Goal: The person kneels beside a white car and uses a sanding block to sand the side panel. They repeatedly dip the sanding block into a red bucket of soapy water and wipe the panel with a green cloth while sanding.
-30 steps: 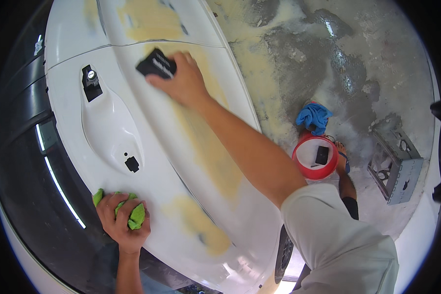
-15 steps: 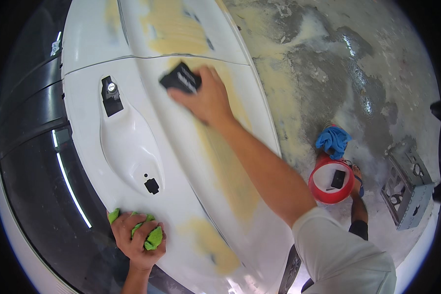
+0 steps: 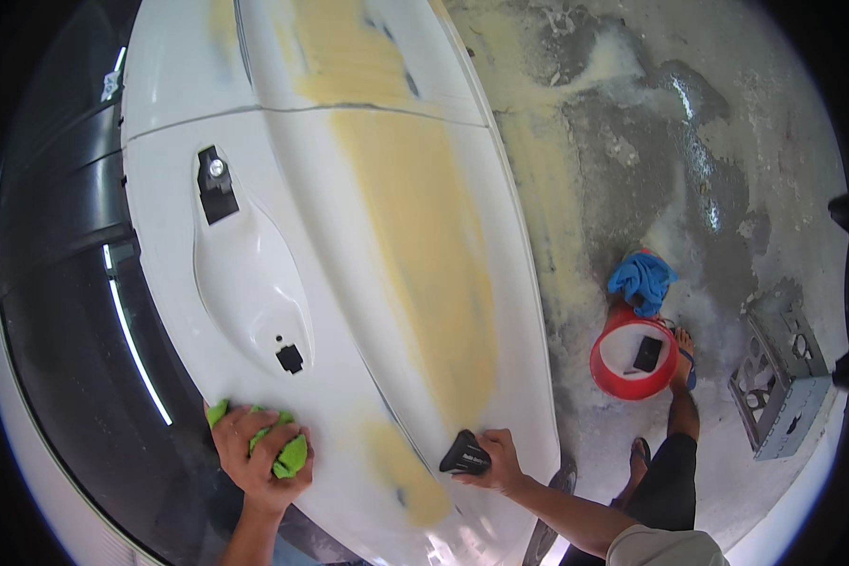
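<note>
My right hand point(image 3: 495, 462) grips a black sanding block point(image 3: 465, 455) against the lower part of a white car door point(image 3: 349, 283). Beside the block runs a long patch of yellow filler point(image 3: 429, 245), and a smaller yellow patch point(image 3: 410, 481) lies to its left. At the door's left edge, by the dark window glass, my left hand point(image 3: 264, 457) is closed around a crumpled green cloth point(image 3: 292, 456). Ahead of that hand is the recessed door handle area point(image 3: 255, 264), with its handle removed and black openings showing at both ends.
A red bucket point(image 3: 596, 358) of cloudy liquid with a black block in it stands on the wet, stained floor point(image 3: 726, 141) to the right. Next to it lies a blue cloth point(image 3: 643, 281). A grey plastic crate point(image 3: 790, 415) stands farther right. My feet are beside the bucket.
My right hand has brought the sanding block from the far part of the door back to its near part, uncovering the long filler patch. My left hand has stayed put with the green cloth.
</note>
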A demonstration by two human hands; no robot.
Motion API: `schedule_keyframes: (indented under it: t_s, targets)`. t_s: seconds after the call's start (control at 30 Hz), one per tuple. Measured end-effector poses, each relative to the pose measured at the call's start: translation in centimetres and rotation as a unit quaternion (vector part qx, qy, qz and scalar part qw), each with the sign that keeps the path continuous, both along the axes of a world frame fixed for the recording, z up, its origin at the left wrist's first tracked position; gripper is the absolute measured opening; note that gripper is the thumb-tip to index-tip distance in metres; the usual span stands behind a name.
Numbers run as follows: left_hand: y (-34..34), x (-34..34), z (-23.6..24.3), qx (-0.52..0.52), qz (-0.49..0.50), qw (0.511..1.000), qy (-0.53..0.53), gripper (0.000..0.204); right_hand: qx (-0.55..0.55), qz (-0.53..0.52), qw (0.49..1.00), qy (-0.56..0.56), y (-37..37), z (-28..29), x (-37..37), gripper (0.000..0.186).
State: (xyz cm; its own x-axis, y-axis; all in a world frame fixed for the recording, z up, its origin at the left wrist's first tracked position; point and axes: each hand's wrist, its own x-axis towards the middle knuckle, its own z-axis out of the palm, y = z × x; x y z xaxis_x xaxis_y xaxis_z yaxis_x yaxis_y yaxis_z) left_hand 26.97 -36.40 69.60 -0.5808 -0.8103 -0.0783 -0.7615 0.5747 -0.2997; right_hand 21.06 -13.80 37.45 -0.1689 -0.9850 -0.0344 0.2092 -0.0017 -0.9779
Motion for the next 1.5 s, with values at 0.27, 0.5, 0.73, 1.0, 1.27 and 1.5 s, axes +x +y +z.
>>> schedule_keyframes:
  t_s: [0.27, 0.5, 0.73, 1.0, 1.27, 1.5]
  targets:
    - [-0.1, 0.4, 0.3, 0.013, -0.02, 1.0, -0.01, 0.027, 0.056, -0.073, 0.995, -0.029, -44.8, 4.6, -10.8, 0.072]
    - [-0.3, 0.3, 0.6, 0.019, -0.024, 1.0, -0.006, 0.028, -0.038, -0.098, 0.994, 0.008, -26.1, 0.7, -5.4, 0.071]
    - [0.0, 0.7, 0.8, 0.032, 0.001, 0.999, -0.025, 0.027, -0.033, -0.125, 0.991, -0.025, -44.0, 3.0, -10.0, 0.06]
    - [-0.2, 0.4, 0.9, 0.04, -0.002, 0.999, -0.004, 0.028, -0.025, -0.103, 0.993, -0.043, -34.8, 1.2, -6.9, 0.067]
    - [-0.1, 0.7, 0.7, 0.032, -0.005, 0.999, -0.006, 0.027, -0.026, -0.081, 0.996, -0.01, -34.1, 1.2, -6.5, 0.073]
    - [0.0, 1.0, 0.9, 0.026, -0.015, 0.999, -0.046, 0.027, -0.051, -0.17, 0.984, -0.021, -47.8, 1.6, -8.7, 0.062]
